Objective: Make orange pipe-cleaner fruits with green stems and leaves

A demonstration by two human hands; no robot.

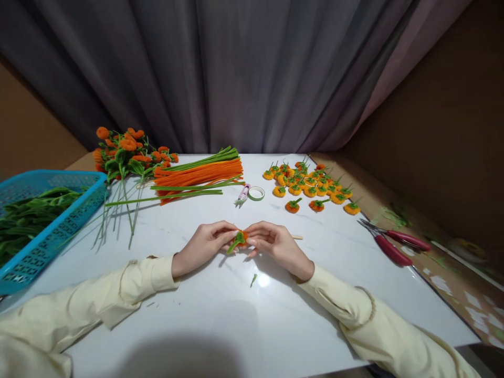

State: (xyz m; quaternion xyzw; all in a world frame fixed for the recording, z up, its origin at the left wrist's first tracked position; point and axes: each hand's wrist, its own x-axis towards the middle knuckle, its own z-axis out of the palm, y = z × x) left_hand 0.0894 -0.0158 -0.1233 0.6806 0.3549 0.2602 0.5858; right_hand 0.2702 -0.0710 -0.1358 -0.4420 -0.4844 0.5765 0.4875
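Note:
Between my two hands, above the middle of the white table, is a small orange pipe-cleaner flower (239,240) with a green base and a short green stem pointing down and left. My left hand (210,241) pinches its left side between thumb and fingers. My right hand (277,244) grips the right edge the same way. The fingers cover part of the orange petals. A thin pale stick (297,238) shows just beyond my right hand. Below the hands lies a small green scrap (253,280).
Orange pipe cleaners (200,176) and green ones (220,157) lie at the back, near small snips (242,195) and a tape roll (256,193). Several yellow-orange flower heads (311,184) and red-handled pliers (394,244) are right. Finished orange flowers (128,144) and a blue basket (59,226) of green leaves are left.

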